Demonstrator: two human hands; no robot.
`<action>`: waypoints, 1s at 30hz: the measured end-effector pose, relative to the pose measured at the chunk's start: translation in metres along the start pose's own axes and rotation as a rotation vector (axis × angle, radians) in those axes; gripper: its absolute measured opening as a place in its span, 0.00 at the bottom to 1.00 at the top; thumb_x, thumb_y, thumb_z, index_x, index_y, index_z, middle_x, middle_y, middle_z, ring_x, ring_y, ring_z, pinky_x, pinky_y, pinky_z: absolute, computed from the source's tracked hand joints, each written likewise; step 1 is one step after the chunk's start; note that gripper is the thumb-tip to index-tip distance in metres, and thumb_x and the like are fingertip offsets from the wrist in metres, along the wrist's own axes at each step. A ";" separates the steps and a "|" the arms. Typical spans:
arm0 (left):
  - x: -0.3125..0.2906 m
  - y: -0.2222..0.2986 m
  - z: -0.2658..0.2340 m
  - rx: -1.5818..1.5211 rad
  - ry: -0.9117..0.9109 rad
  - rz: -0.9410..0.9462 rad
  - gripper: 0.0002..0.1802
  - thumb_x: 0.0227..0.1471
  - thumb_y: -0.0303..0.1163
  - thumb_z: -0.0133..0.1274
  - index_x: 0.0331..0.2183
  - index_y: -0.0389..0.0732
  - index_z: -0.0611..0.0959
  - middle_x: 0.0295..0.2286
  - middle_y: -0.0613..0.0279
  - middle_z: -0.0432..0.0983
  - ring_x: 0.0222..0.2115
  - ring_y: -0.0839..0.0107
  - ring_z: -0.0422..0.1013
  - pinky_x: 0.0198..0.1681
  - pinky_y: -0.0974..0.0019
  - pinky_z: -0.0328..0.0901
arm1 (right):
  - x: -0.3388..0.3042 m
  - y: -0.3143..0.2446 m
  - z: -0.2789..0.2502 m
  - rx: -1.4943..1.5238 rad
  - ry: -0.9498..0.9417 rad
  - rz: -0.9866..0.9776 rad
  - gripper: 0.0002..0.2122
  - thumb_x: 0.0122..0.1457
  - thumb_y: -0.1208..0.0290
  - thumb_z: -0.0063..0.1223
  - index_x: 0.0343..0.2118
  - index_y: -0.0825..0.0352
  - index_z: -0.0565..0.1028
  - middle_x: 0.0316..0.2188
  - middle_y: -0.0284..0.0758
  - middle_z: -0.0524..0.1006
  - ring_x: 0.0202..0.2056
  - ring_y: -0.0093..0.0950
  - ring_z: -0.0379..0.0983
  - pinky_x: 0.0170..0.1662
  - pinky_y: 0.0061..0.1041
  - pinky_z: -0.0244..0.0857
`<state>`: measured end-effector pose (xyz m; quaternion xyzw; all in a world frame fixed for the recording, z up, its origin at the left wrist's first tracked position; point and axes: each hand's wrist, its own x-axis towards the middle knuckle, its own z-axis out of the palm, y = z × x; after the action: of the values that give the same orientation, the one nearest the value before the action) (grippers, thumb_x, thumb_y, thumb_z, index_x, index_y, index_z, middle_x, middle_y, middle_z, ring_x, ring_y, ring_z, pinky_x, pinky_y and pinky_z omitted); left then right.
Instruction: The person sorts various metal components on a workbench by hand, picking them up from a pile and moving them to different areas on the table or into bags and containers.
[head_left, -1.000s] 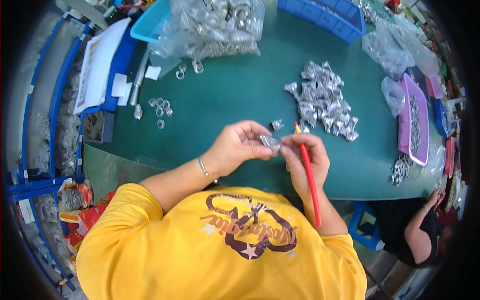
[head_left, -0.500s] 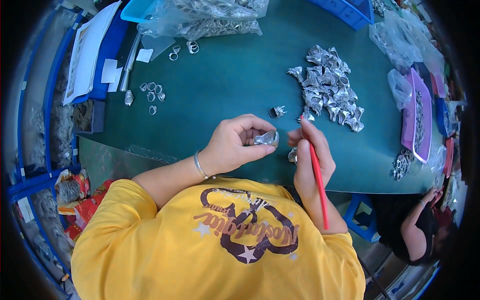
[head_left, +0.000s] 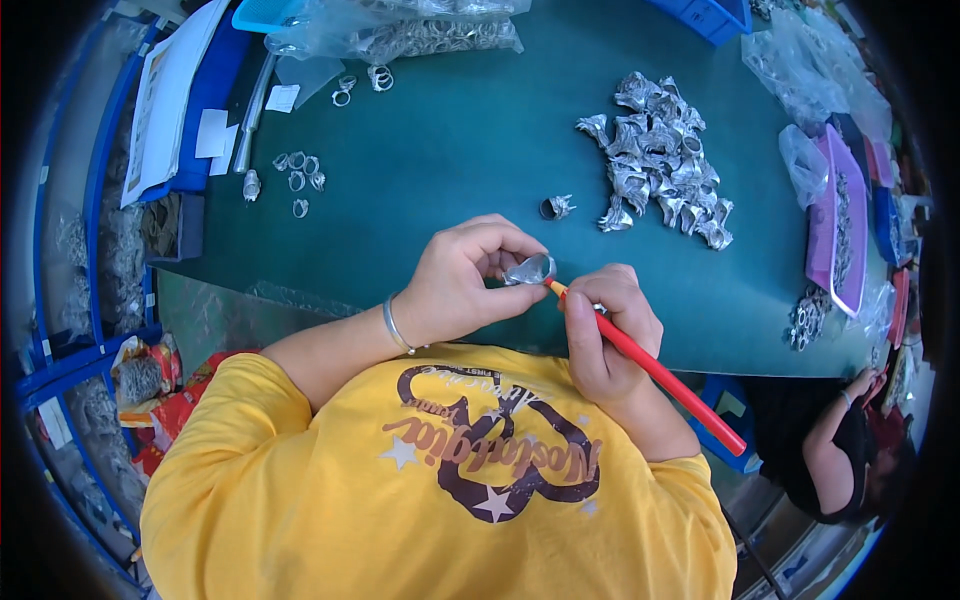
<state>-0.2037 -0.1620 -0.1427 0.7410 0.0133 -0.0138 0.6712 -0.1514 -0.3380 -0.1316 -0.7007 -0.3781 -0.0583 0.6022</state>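
Silver ring [head_left: 530,268] in the left hand [head_left: 475,275], at the near edge of the green table [head_left: 440,160]; its longer axis lies roughly crosswise, its broad, hollow face to the right. The red pencil [head_left: 665,375] slants from lower right to upper left, its tip at the ring's right rim; whether they touch cannot be told. The left thumb and fingers pinch the ring with little gap; those of the right hand [head_left: 612,335], the pencil's nearer hand, close round the shaft near the point.

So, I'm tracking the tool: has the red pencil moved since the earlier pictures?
Yes: the red pencil has swung, its tip left and down the picture, its back end right, judged against the single ring beside the metal pile.
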 end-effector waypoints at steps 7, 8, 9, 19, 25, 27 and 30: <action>0.000 -0.001 0.005 -0.045 0.111 0.182 0.16 0.40 0.18 0.61 0.36 0.35 0.79 0.34 0.59 0.73 0.33 0.74 0.73 0.36 0.74 0.68 | -0.007 0.004 0.001 0.169 0.090 0.458 0.03 0.56 0.81 0.51 0.34 0.71 0.71 0.27 0.38 0.75 0.27 0.24 0.71 0.33 0.20 0.65; 0.001 -0.002 0.006 0.018 0.176 0.275 0.16 0.40 0.20 0.62 0.35 0.37 0.80 0.33 0.60 0.74 0.31 0.73 0.74 0.35 0.74 0.70 | -0.003 0.002 0.005 0.247 0.115 0.576 0.05 0.57 0.80 0.51 0.36 0.71 0.70 0.29 0.37 0.75 0.28 0.21 0.71 0.34 0.19 0.66; 0.000 -0.003 0.003 0.094 0.146 0.316 0.19 0.39 0.20 0.63 0.38 0.38 0.78 0.35 0.58 0.75 0.32 0.70 0.74 0.37 0.72 0.70 | -0.003 0.003 0.004 0.245 0.114 0.580 0.05 0.57 0.80 0.51 0.36 0.71 0.70 0.29 0.37 0.75 0.28 0.21 0.71 0.34 0.19 0.66; 0.001 0.007 -0.007 -0.333 -0.123 -0.140 0.17 0.50 0.21 0.55 0.43 0.32 0.73 0.33 0.58 0.74 0.30 0.75 0.73 0.35 0.73 0.70 | -0.007 0.009 -0.001 0.636 0.087 0.552 0.14 0.49 0.88 0.57 0.33 0.68 0.65 0.36 0.42 0.74 0.37 0.23 0.73 0.39 0.19 0.68; 0.008 0.009 -0.005 -0.129 -0.013 0.149 0.05 0.47 0.20 0.57 0.30 0.36 0.80 0.30 0.60 0.72 0.31 0.74 0.72 0.33 0.73 0.68 | -0.008 0.014 0.000 0.432 0.066 0.436 0.13 0.50 0.90 0.54 0.33 0.69 0.65 0.38 0.46 0.75 0.38 0.27 0.74 0.42 0.23 0.70; 0.018 0.023 -0.016 0.331 0.000 0.463 0.07 0.38 0.19 0.62 0.24 0.39 0.81 0.28 0.59 0.72 0.30 0.67 0.71 0.32 0.69 0.67 | -0.005 0.009 0.000 0.477 0.173 0.502 0.11 0.52 0.89 0.52 0.34 0.69 0.65 0.38 0.47 0.76 0.39 0.30 0.75 0.42 0.24 0.70; 0.051 0.057 -0.047 0.603 0.232 0.910 0.11 0.37 0.20 0.63 0.28 0.40 0.82 0.29 0.60 0.73 0.30 0.65 0.71 0.35 0.65 0.66 | -0.007 0.011 -0.006 0.493 0.217 0.517 0.09 0.54 0.87 0.50 0.34 0.68 0.64 0.39 0.47 0.76 0.37 0.30 0.76 0.40 0.23 0.71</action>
<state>-0.1505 -0.1206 -0.0836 0.8278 -0.2387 0.3559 0.3620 -0.1473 -0.3467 -0.1428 -0.5970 -0.1251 0.1146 0.7841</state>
